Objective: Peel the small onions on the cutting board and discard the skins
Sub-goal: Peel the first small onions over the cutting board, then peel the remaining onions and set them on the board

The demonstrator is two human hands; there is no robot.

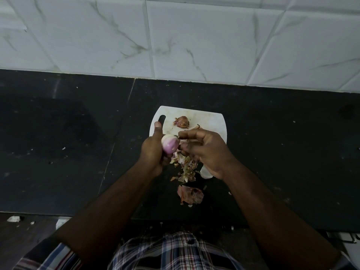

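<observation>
My left hand [153, 151] grips a small onion [170, 144], pale and purple with most of its skin off, above the near left part of the white cutting board [212, 121]. My right hand [206, 151] pinches at the onion's right side with curled fingertips. An unpeeled brown onion [182, 121] lies on the board's far part. A pile of loose skins [186, 166] lies under my hands at the board's near edge. A larger reddish piece of skin [190, 194] sits on the black counter closer to me.
The board rests on a black stone counter [68, 143] against a white marble-tiled wall [175, 36]. The counter's front edge runs just in front of my checked shirt [175, 252]. Small scraps [14, 218] lie on the floor at the lower left.
</observation>
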